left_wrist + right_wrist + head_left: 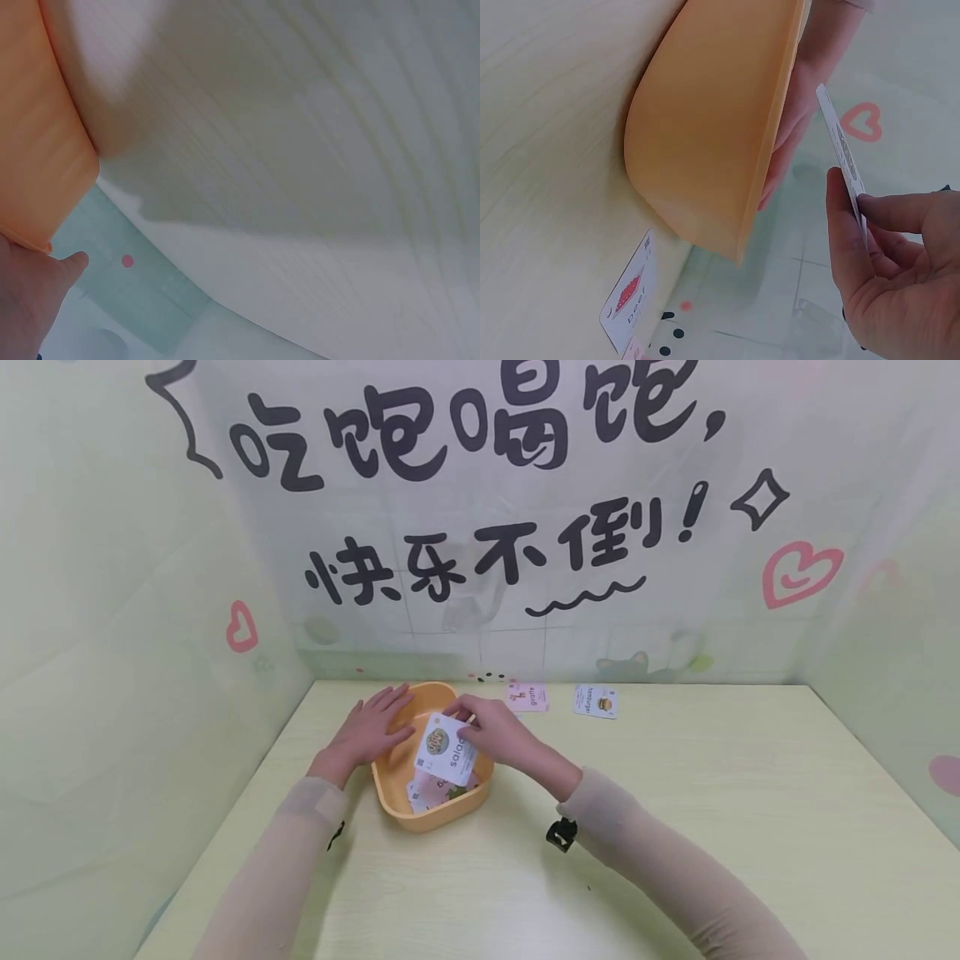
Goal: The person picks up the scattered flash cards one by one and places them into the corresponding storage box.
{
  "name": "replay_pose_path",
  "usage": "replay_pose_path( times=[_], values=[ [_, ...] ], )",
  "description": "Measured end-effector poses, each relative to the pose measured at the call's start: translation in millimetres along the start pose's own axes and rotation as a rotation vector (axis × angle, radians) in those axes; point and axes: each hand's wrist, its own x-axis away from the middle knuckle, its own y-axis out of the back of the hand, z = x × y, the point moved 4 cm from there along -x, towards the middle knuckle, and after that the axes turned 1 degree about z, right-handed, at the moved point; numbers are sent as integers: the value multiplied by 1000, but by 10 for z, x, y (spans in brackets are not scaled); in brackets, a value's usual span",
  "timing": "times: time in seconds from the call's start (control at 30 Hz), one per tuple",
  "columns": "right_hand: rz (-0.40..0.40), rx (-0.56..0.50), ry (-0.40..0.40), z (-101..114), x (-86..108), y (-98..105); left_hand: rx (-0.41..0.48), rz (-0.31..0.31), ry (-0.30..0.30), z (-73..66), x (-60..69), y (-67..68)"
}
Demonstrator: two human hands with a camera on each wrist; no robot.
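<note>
An orange plastic basin (435,821) stands on the table, with a few picture cards (438,792) lying inside. My left hand (369,727) rests over its left rim, fingers spread and the thumb reaching inside. Above the basin, my right hand (495,731) pinches a white card (447,750) printed "salad" between thumb and fingers. In the right wrist view that card (840,146) appears nearly edge-on, clear of the basin's rim. The left wrist view catches only part of the left hand (34,292) against the basin wall (45,135).
Behind the basin lie a pink giraffe card (528,697) and a hamburger card (596,701). A card with a red picture (634,292) lies beside the basin in the right wrist view. A printed cloth wall (480,643) borders the table's back edge.
</note>
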Motion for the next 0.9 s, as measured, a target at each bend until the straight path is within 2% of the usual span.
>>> replay_pose_path(
  times=[0.3,0.57,0.9],
  values=[
    [80,36,-66,-64,-10,-124,-1,-11,-8,-1,5,-12],
    [126,47,-54,-112,22,-117,4,-11,-13,-10,5,2],
    [99,29,-80,-196,44,-11,-2,-18,-19,-29,16,25]
  ],
)
